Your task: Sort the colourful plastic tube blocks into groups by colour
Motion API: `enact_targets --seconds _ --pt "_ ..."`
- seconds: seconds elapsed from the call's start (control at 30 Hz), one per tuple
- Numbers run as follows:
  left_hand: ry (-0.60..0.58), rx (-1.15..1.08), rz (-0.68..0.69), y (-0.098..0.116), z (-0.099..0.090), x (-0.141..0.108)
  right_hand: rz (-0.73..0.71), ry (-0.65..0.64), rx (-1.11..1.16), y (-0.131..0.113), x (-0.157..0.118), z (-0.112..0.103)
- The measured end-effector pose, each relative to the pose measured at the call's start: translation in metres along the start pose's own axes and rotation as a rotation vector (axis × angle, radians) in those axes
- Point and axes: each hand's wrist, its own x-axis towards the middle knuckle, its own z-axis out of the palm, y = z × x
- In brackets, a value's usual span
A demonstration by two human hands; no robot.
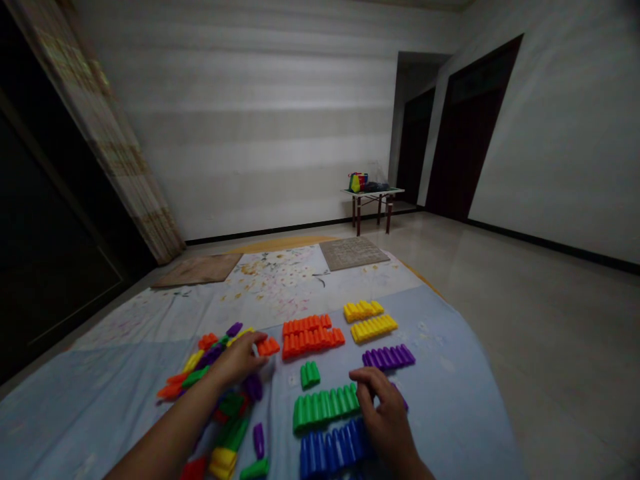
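Note:
My left hand is closed, thumb and index finger around a few short orange plastic pieces. Below and beside it lies a mixed pile of coloured plastic pieces. My right hand hovers with bent fingers apart, nothing visible in it, by the right end of a green row. It partly hides a blue row and some purple pieces. Further off are two orange rows, two yellow rows and a purple row. A small green group lies between orange and green.
A flowered cloth covers the rounded work surface. Two mats, one brown and one grey, lie along its far edge. A small table with bags on it stands by the far wall. A curtain hangs at left.

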Motion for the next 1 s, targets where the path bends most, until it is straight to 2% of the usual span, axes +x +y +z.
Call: enact_targets --seconds 0.1,0.2,0.4,0.57,0.7,1.0 --pt "-0.002 0.002 0.03 0.006 -0.003 0.019 -0.001 0.009 0.023 -0.002 -0.001 0.001" --pt "0.013 0.014 0.053 0.021 0.004 0.035 0.013 0.023 0.047 -0.005 -0.002 0.002" --pt "-0.034 0.074 0.107 0.071 0.045 0.063 -0.008 0.037 0.056 -0.006 0.0 0.001" --pt "-0.056 0.157 0.054 0.102 0.075 0.079 -0.033 0.057 0.076 -0.002 0.0 0.007" --pt "-0.057 0.229 0.005 0.109 0.087 0.085 -0.003 0.141 0.119 0.003 -0.002 0.015" --pt "-0.111 0.315 -0.084 0.102 0.095 0.094 -0.081 0.17 0.145 0.008 -0.004 0.02"
